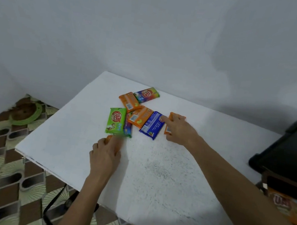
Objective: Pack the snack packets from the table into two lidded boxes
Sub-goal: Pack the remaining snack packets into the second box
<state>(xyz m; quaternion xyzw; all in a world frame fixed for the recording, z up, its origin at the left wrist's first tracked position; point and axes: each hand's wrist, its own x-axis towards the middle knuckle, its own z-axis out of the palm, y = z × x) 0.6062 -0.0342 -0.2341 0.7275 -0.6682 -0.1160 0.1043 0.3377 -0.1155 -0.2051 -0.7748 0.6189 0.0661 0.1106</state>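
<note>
Several snack packets lie in a loose cluster on the white table (pixel 66 140): a green one (pixel 115 120), a blue one (pixel 152 124), two orange ones (pixel 139 116) and a multicoloured one (pixel 147 94) at the back. My left hand (pixel 106 155) curls over a small orange packet (pixel 109 138) just in front of the green one. My right hand (pixel 180 129) rests on another orange packet (pixel 167 131) right of the blue one, index finger stretched onto the blue packet. A dark lidded box (pixel 288 146) stands at the right edge.
An open box with an orange packet (pixel 292 208) inside sits low at the right, below the dark box. A green ring-shaped object (pixel 27 111) lies on the patterned floor at left. White walls close off the back. A black strap hangs under the table's front edge.
</note>
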